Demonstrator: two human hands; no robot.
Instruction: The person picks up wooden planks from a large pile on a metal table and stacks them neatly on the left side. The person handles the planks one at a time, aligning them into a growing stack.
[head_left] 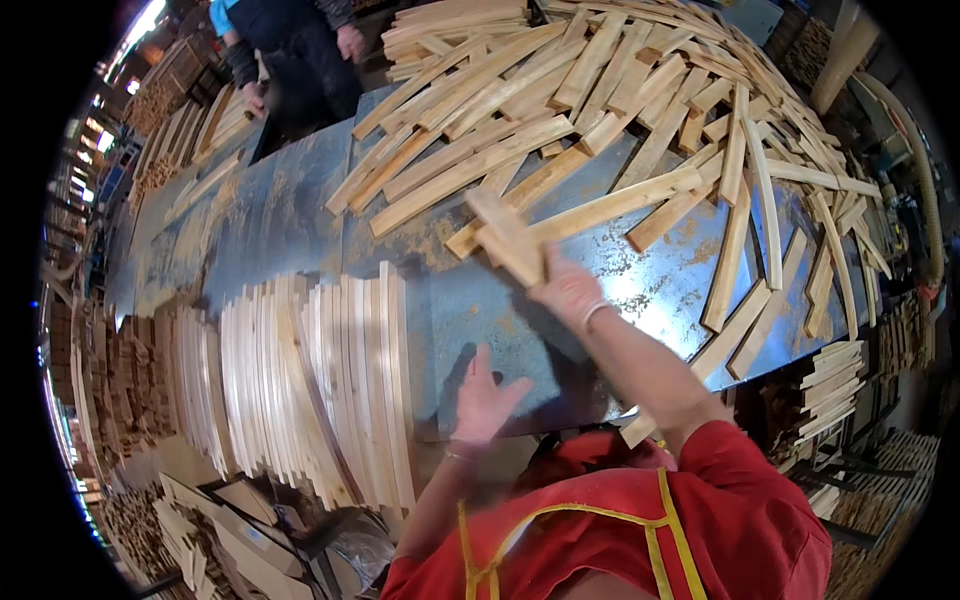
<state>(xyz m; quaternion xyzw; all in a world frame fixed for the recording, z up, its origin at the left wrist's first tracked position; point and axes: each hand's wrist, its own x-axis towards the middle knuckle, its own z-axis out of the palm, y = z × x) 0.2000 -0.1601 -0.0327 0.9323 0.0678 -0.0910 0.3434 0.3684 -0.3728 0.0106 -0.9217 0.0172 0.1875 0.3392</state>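
My right hand (568, 288) reaches over the metal table, closed on the near end of a wooden slat (508, 235). The slat is blurred and looks like it may be two pieces lying together. Nearer to me, my left hand (488, 402) is held above the tabletop, fingers and thumb spread, holding nothing. To its left stands a close row of wooden slats (372, 380), set side by side with their ends toward me. Beyond my right hand spreads a loose heap of similar slats (520, 145), lying at many angles.
The metal table (290, 225) is scuffed and dusted with sawdust. Across it, at the far left, another person (295, 50) stands with both hands low. Stacked wood (830, 390) sits below the right edge. Boards and cardboard (245, 530) lie at the lower left.
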